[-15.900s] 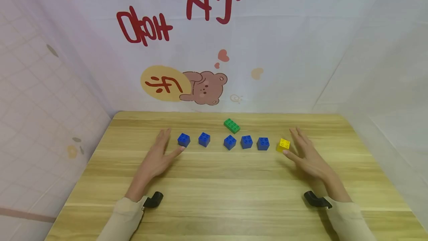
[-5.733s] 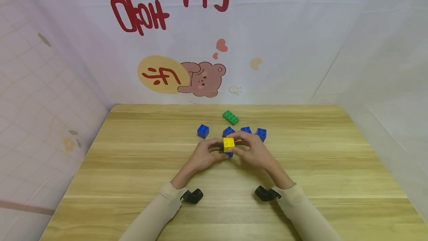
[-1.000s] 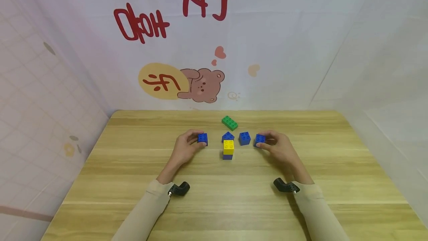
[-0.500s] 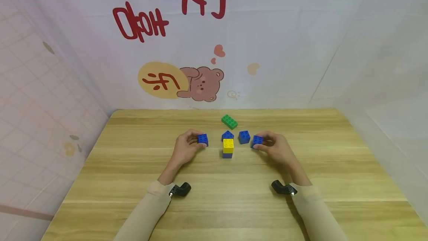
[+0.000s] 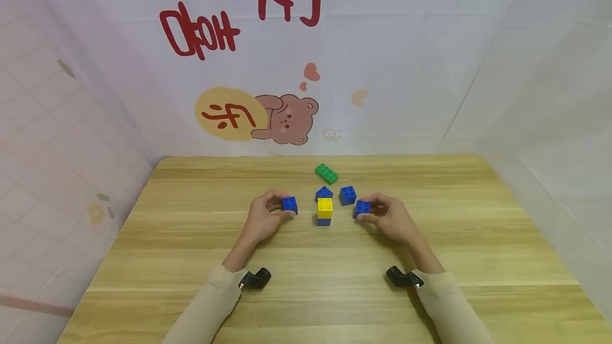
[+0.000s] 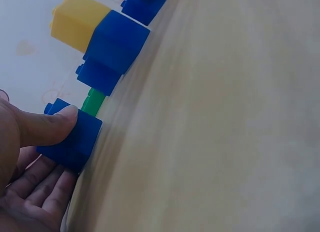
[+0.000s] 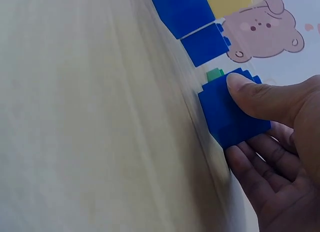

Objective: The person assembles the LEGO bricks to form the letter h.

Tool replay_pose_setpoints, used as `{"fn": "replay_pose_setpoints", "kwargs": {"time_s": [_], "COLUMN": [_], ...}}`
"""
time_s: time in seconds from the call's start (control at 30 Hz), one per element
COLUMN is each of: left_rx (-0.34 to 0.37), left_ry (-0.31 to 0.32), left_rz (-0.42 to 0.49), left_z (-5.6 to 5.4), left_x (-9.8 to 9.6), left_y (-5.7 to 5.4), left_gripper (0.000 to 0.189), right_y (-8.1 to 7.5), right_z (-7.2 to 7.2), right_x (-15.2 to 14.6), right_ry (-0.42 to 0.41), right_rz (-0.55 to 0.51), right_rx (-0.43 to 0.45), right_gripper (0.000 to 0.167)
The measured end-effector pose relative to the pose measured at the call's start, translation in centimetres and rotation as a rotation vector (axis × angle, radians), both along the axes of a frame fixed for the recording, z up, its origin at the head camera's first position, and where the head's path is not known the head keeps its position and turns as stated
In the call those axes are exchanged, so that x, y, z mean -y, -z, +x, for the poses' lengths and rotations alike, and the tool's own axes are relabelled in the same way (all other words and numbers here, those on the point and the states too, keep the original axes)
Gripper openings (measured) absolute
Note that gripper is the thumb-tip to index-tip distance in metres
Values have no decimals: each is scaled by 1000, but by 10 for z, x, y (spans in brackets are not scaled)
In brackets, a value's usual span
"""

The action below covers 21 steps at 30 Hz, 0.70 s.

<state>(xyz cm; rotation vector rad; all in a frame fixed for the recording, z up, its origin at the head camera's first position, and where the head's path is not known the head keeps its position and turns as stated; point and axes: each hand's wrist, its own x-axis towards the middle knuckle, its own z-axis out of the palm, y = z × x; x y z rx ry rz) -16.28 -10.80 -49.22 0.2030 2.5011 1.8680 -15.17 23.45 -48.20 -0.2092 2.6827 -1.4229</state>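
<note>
My left hand [image 5: 264,217] pinches a blue building block [image 5: 289,205] between thumb and fingers, left of the middle. On the other side, my right hand [image 5: 391,218] pinches another blue building block [image 5: 362,208] by its sides. Between the two hands stands a stack: a yellow block [image 5: 324,208] on top of a blue block [image 5: 323,222]. Partly hidden behind the stack is a further blue block [image 5: 324,192]. One more blue block [image 5: 348,195] sits behind and left of the right hand's block. In the left wrist view the thumb lies on the near face of the held block [image 6: 75,142].
A flat green block [image 5: 326,173] lies toward the back of the wooden table [image 5: 315,291]. Behind the table hangs a white cloth [image 5: 406,68] with a printed bear and red characters. Dark camera mounts [image 5: 257,278] sit at both wrists.
The yellow block was set on a blue one between the hands earlier. In the last second, the right hand has brought its blue block left and nearer; the left hand's block has come slightly nearer.
</note>
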Motion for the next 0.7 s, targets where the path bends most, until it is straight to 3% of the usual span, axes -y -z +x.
{"fn": "replay_pose_setpoints", "kwargs": {"time_s": [0.43,0.7], "left_rx": [-11,23], "left_ry": [19,17], "left_rz": [17,3], "left_z": [6,11], "left_x": [-4,-4], "left_y": [0,-4], "left_gripper": [38,40], "right_y": [-1,0], "right_z": [9,12], "right_x": [12,18], "right_ry": [-45,-61], "right_rz": [-26,-26], "right_rx": [40,32], "right_gripper": [37,35]}}
